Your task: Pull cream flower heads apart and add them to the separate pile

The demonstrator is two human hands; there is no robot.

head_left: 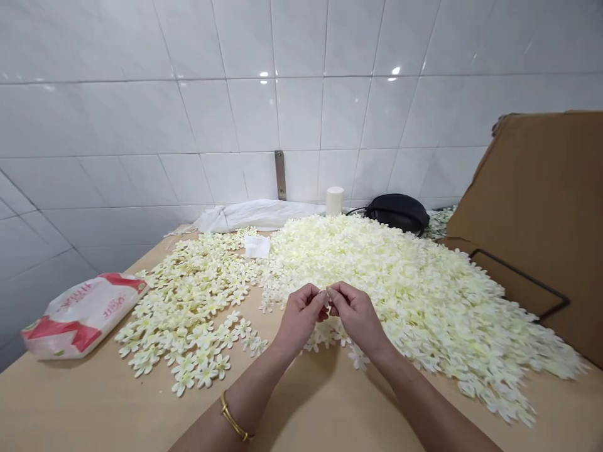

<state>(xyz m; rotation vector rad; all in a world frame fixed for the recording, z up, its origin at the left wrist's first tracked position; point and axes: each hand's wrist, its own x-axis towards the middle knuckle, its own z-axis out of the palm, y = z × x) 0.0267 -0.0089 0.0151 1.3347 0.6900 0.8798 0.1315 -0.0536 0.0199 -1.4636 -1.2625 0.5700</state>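
Tiled wall [301, 119] backs a wooden surface [306, 414], with open room before the large flower heap [386, 257]. Over its near edge, forearms [261, 380] converging, both hands [351, 307] meet, pinched closed on a small pale piece [326, 292], mostly hidden.

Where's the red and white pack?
In the head view, the pack lies on the left side of the table, right beside the smaller spread of flowers.

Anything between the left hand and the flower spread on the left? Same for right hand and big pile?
Nothing visible for either. Bare table separates the left hand from the spread; the right hand is at the pile's near edge. The tissue lies farther back.
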